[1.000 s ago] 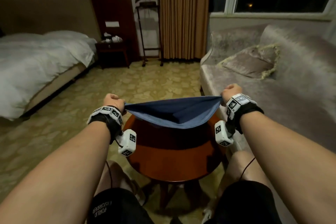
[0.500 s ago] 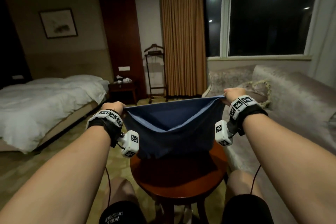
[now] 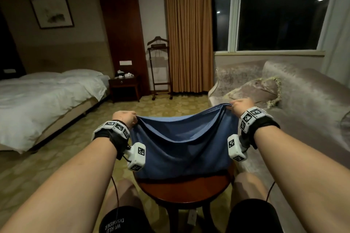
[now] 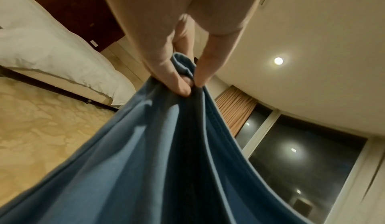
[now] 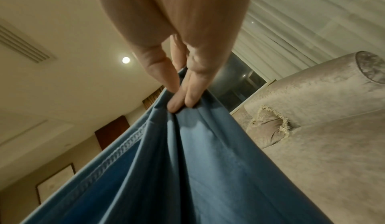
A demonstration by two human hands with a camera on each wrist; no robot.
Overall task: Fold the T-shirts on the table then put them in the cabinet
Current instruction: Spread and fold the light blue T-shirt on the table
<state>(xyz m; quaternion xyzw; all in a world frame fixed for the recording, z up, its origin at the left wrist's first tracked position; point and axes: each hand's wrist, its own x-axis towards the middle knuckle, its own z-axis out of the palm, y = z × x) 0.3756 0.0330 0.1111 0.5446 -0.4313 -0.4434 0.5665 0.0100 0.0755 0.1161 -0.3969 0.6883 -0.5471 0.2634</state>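
A blue T-shirt (image 3: 181,147) hangs in the air between my two hands, above the small round wooden table (image 3: 186,190). My left hand (image 3: 126,118) pinches its upper left corner, thumb and fingers pressed on bunched cloth (image 4: 187,82). My right hand (image 3: 240,105) pinches the upper right corner a little higher, fingertips (image 5: 179,102) clamped on the fabric (image 5: 187,153). The shirt's top edge sags between the hands and its lower edge hangs just above the tabletop. No cabinet is in view.
A grey sofa (image 3: 306,111) with a fringed cushion (image 3: 253,91) runs along the right. A white bed (image 3: 41,96) stands at the left, a nightstand (image 3: 124,87) and a valet stand (image 3: 159,68) behind. Patterned carpet (image 3: 62,149) lies between; my knees flank the table.
Both hands have lifted the shirt off the table, so it now hangs as a sheet. The hands have moved closer together, slackening the top edge. My head has tilted up.
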